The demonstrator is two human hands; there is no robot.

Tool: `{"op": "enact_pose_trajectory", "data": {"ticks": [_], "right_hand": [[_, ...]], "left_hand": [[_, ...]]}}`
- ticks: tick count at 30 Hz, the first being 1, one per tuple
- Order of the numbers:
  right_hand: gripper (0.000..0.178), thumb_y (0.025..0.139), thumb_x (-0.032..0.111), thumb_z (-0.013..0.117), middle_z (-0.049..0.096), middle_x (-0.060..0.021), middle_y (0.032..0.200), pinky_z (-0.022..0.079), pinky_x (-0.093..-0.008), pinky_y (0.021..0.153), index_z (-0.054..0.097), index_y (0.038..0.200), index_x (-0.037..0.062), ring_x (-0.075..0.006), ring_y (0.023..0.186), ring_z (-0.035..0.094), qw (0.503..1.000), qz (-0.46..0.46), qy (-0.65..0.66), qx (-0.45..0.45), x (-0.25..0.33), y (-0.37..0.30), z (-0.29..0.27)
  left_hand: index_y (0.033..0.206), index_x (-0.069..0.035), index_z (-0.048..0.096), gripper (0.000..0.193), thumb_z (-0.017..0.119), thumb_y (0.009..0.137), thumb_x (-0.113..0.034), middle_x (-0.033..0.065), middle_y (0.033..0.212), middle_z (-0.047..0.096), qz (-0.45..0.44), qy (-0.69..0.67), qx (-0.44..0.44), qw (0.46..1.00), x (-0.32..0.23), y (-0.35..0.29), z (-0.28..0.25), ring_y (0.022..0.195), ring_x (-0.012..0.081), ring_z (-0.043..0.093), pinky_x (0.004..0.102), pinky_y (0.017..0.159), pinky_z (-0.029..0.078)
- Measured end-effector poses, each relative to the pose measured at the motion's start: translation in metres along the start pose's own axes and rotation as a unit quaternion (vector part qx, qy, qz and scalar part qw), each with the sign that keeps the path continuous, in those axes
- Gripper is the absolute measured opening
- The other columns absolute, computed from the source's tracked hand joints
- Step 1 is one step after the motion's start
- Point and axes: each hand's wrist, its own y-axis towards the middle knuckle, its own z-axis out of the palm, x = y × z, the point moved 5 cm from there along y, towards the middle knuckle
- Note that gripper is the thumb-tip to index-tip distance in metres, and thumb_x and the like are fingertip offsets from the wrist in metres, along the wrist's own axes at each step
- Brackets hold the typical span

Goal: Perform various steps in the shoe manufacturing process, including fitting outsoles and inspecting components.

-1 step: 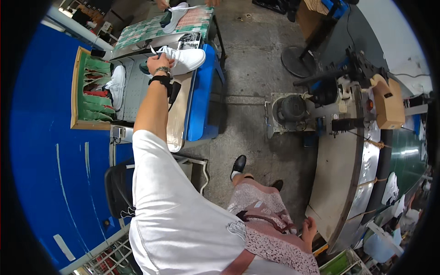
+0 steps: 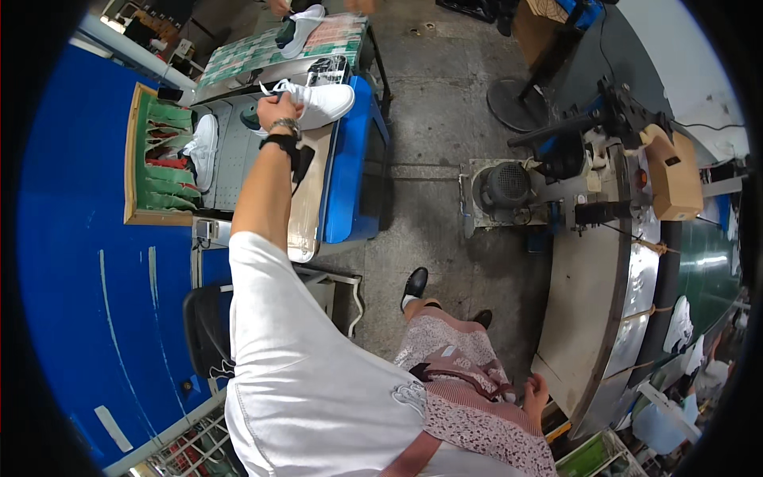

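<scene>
A loose white short sleeve (image 2: 270,318) covers the upper arm, ending well short of the left hand (image 2: 276,108), and the same white shirt carries a small pale emblem low on its front. Just behind that hand sit a metal-link watch (image 2: 284,125) and, touching it, a broad black wristband (image 2: 283,143). Pink patterned shorts (image 2: 457,362) and black shoes (image 2: 414,283) with white socks complete the clothing.

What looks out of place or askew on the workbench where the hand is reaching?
Nothing looks damaged or spilled. The left hand grips a white sneaker lying on its side at the blue workbench edge. A second white sneaker lies tipped beside the wooden tray. The right hand rests low, apart.
</scene>
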Motion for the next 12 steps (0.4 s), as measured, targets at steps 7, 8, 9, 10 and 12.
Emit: {"op": "enact_pose_trajectory", "data": {"ticks": [7,8,9,10,12], "right_hand": [[0.039,0.092,0.012,0.066,0.069,-0.0086,0.11,0.052,-0.0291,0.081,0.058,0.128,0.0002,-0.0172,0.094,0.065,0.98,-0.006,0.193,0.04,0.01,0.08,0.009],[0.04,0.093,0.016,0.067,0.068,-0.007,0.113,0.051,-0.0276,0.082,0.057,0.129,0.0016,-0.0164,0.097,0.065,0.971,0.037,0.229,0.051,0.033,0.089,0.006],[0.042,0.094,0.02,0.067,0.067,-0.0072,0.115,0.05,-0.0271,0.084,0.057,0.13,0.0027,-0.0168,0.1,0.065,0.957,0.046,0.276,0.071,0.059,0.1,0.009],[0.043,0.095,0.023,0.067,0.067,-0.0073,0.118,0.05,-0.0266,0.086,0.056,0.132,0.0037,-0.0171,0.104,0.064,0.941,0.053,0.322,0.091,0.087,0.109,0.014],[0.055,0.095,0.029,0.066,0.067,-0.0079,0.124,0.051,-0.0379,0.092,0.048,0.142,0.0088,-0.0228,0.11,0.065,0.888,0.026,0.425,0.175,0.151,0.124,0.016]], "left_hand": [[0.083,-0.003,0.052,0.021,0.072,0.085,-0.006,0.01,0.071,0.067,0.223,0.122,0.148,0.956,-0.029,-0.162,0.018,0.065,0.0181,0.07,0.0302,0.061,0.053],[0.082,-0.003,0.051,0.021,0.072,0.086,-0.004,0.01,0.07,0.067,0.217,0.094,0.188,0.953,-0.049,-0.209,0.032,0.066,0.0172,0.069,0.0298,0.061,0.053],[0.082,-0.002,0.05,0.021,0.071,0.087,-0.003,0.0104,0.071,0.067,0.201,0.056,0.24,0.948,-0.062,-0.249,0.037,0.066,0.0168,0.069,0.0296,0.062,0.054],[0.083,-0.002,0.049,0.021,0.07,0.087,-0.001,0.0107,0.072,0.067,0.182,0.018,0.291,0.939,-0.072,-0.285,0.039,0.066,0.0165,0.069,0.0295,0.063,0.055],[0.088,-0.003,0.05,0.018,0.067,0.089,0.001,0.0125,0.076,0.067,0.154,-0.024,0.376,0.914,-0.089,-0.359,0.052,0.072,0.0203,0.071,0.035,0.069,0.06]]}}
